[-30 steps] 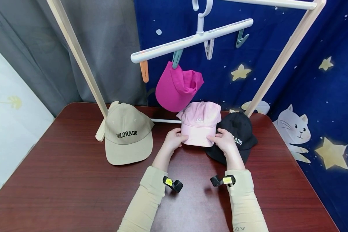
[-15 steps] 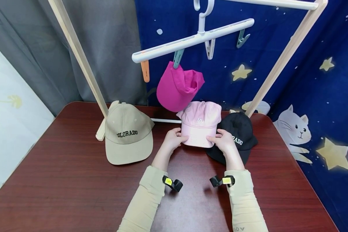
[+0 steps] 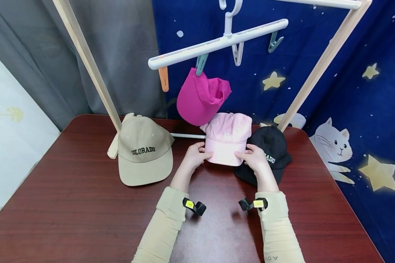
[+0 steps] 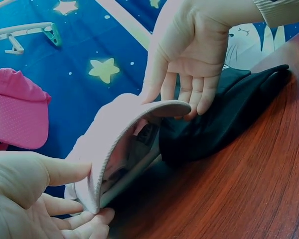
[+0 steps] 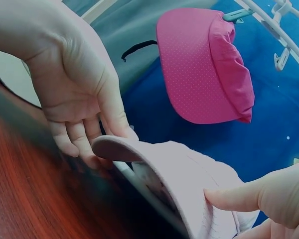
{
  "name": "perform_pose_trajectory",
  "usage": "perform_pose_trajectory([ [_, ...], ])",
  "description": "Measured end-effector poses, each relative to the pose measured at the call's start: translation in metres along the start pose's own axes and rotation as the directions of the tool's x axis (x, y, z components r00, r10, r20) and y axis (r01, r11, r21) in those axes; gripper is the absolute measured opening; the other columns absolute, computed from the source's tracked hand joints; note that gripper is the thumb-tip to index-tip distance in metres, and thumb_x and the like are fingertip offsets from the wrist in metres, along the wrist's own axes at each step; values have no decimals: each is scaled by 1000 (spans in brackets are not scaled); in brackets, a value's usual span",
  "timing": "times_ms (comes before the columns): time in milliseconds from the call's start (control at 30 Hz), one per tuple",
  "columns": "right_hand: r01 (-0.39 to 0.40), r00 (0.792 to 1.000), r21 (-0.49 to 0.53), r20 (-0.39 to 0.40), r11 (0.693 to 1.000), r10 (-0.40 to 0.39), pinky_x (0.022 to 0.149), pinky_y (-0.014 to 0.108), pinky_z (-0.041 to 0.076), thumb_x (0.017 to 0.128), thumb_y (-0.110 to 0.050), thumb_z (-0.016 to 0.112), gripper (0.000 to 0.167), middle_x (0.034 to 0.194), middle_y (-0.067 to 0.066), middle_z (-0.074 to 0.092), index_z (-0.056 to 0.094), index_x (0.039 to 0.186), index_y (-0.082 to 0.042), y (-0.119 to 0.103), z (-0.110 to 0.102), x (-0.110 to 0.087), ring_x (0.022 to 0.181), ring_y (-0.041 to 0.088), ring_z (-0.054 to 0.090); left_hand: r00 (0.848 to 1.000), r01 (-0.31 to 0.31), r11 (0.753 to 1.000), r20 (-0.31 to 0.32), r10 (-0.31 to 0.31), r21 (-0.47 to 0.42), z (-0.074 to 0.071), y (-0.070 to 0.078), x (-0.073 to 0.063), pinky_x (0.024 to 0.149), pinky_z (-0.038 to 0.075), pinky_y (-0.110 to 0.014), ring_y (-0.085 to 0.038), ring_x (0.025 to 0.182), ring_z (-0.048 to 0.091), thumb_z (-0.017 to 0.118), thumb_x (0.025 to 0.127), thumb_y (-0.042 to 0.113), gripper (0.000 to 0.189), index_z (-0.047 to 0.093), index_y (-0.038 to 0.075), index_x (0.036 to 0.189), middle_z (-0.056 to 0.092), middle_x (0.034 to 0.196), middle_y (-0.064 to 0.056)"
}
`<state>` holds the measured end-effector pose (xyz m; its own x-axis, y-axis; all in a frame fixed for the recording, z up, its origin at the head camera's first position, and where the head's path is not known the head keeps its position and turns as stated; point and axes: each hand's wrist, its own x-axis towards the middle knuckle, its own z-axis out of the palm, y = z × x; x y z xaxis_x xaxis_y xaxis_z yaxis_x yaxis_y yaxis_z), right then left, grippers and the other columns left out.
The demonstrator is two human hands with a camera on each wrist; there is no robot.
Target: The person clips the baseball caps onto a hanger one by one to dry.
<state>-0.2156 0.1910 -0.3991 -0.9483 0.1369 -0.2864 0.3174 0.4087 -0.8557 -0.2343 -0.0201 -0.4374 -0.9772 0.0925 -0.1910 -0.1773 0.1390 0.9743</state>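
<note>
Pale-pink cap [image 3: 228, 136]: one, brim pinched by left hand [image 3: 194, 156], right hand [image 3: 255, 158]; other caps [image 3: 145, 146]: three.

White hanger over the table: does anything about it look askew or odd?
Yes: in the head view the white hanger slants, left end lower than right; I can't tell whether it's tilted or swivelled. The hot-pink cap hangs lopsided from one teal clip, left of the hook.

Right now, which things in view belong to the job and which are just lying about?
In the job: light pink cap, held by left hand and right hand; likely white hanger, magenta cap.
Apparently lying about: beige cap, black cap.
</note>
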Motion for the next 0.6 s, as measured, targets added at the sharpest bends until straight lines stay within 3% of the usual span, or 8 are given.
perform_pose_trajectory([
  [333, 11, 1000, 16, 10, 1000, -11, 93, 42, 45, 89, -18, 69, 76, 133, 25, 47, 26, 147, 5, -3, -9, -2, 110, 33, 54, 1000, -2, 1000, 23, 2, 14, 0, 8, -4, 51, 40, -27, -17, 60, 49, 73, 83, 8, 61, 47, -2, 137, 60, 107, -14],
  [600, 34, 999, 17, 7, 999, -34, 85, 34, 48, 87, -18, 72, 73, 120, 19, 53, 33, 145, 2, 0, -15, -1, 100, 24, 54, 999, 1, 1000, 37, -2, 19, 2, 13, -6, 52, 42, -30, -21, 64, 52, 73, 83, 8, 58, 50, 1, 136, 60, 110, -14],
])
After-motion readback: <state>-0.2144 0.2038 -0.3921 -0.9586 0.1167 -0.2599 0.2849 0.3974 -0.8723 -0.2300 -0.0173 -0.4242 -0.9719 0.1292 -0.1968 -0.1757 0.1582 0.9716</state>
